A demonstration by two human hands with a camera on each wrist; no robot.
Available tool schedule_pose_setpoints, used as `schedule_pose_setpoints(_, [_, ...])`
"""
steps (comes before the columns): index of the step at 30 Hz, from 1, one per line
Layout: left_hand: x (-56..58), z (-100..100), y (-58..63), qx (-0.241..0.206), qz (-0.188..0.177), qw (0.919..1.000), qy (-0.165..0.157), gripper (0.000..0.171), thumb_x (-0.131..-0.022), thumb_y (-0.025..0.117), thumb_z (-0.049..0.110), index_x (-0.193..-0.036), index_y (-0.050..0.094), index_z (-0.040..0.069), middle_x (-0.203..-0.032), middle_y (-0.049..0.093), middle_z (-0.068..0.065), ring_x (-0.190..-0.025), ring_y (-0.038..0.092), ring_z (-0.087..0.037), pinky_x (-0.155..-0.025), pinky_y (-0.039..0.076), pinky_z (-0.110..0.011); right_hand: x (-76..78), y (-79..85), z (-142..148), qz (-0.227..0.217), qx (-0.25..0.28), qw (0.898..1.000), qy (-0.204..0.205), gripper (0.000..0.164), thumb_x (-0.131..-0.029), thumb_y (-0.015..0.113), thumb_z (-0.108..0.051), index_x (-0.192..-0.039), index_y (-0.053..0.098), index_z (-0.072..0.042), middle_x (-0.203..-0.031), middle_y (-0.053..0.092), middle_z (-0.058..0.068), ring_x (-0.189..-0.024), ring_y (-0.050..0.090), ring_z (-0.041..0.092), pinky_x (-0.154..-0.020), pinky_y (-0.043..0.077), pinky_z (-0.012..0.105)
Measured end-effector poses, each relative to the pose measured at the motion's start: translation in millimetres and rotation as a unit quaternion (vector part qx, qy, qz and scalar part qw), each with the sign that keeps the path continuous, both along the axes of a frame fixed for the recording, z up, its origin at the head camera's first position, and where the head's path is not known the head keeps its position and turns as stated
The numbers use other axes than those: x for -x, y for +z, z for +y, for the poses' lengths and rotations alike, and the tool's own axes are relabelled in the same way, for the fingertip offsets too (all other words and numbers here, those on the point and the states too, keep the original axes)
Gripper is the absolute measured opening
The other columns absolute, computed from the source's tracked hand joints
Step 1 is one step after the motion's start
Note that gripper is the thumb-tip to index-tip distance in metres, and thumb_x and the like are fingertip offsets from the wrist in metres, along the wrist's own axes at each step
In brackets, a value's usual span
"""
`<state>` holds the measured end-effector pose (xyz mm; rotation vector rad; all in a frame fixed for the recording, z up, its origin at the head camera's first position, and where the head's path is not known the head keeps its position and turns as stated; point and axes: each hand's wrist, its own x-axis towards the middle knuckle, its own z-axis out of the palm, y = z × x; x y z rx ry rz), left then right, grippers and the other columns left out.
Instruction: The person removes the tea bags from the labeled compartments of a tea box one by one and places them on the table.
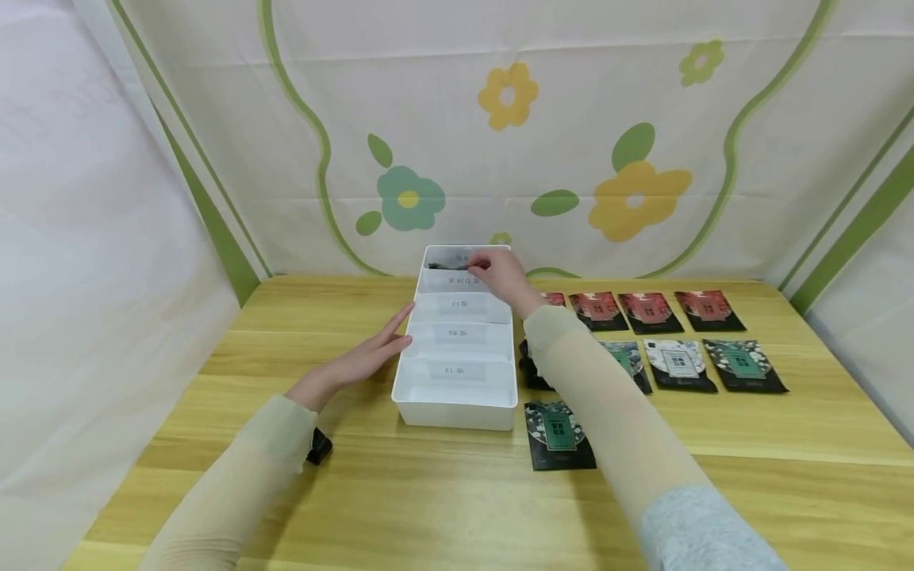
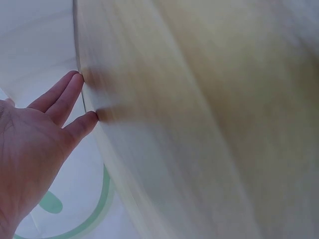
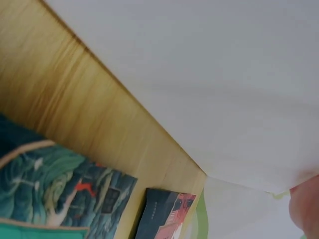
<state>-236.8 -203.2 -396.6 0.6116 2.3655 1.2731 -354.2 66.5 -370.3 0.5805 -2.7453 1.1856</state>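
A white box [image 1: 457, 414] with labelled compartments in a row stands lengthwise on the table. My left hand [image 1: 364, 361] rests straight fingertips against its left side, and the left wrist view shows the left hand [image 2: 40, 144] touching the wall. Over the farthest compartment my right hand [image 1: 500, 276] pinches the right end of a dark tea packet [image 1: 446, 267], of which only the top edge shows. The right wrist view catches just a fingertip [image 3: 306, 206] beside the box wall [image 3: 224, 99]; the pinched packet is hidden there.
Right of the box lie red-and-black tea packets [image 1: 650, 312], a white one [image 1: 678, 365] and a green-labelled one [image 1: 745, 365]. Another green-labelled packet [image 1: 559, 434] lies nearer, partly beside my right sleeve. A small black object [image 1: 319, 446] sits by the left forearm. A flowered curtain [image 1: 571, 79] hangs behind.
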Motion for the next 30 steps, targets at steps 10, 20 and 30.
schedule_pose_setpoints(10, [3.4,-4.3,-0.6,0.000,0.000,1.0000,-0.002,0.063,-0.105,0.034,0.043,-0.155,-0.005,0.038,-0.162,-0.005,-0.003,-0.138,0.027,-0.040,-0.108,0.019,-0.062,-4.3,14.3,9.1,0.016,0.037,0.999,-0.016,0.016,-0.097,0.061,-0.012,-0.108,0.071,-0.007,-0.105,0.067,0.007,-0.095,0.059,0.021,-0.079,0.050,0.035])
schedule_pose_setpoints(20, [4.4,-10.5,-3.7,0.003,-0.004,1.0000,0.003,0.063,-0.105,0.033,0.044,-0.155,-0.005,0.038,-0.162,-0.005,-0.003,-0.138,0.026,-0.040,-0.109,0.017,-0.062,-12.1,31.2,23.5,0.070,0.063,0.995,-0.028,0.015,-0.097,0.062,-0.014,-0.105,0.072,-0.006,-0.101,0.069,0.007,-0.091,0.061,0.020,-0.081,0.050,0.034])
schedule_pose_setpoints(30, [5.3,-13.3,-6.1,0.001,0.002,1.0000,0.006,0.063,-0.106,0.034,0.042,-0.155,-0.004,0.038,-0.162,-0.003,-0.002,-0.138,0.026,-0.039,-0.108,0.016,-0.064,-35.6,49.9,55.3,0.154,0.079,0.985,-0.007,0.013,-0.094,0.065,-0.009,-0.101,0.072,-0.002,-0.099,0.071,0.011,-0.087,0.064,0.022,-0.080,0.052,0.035])
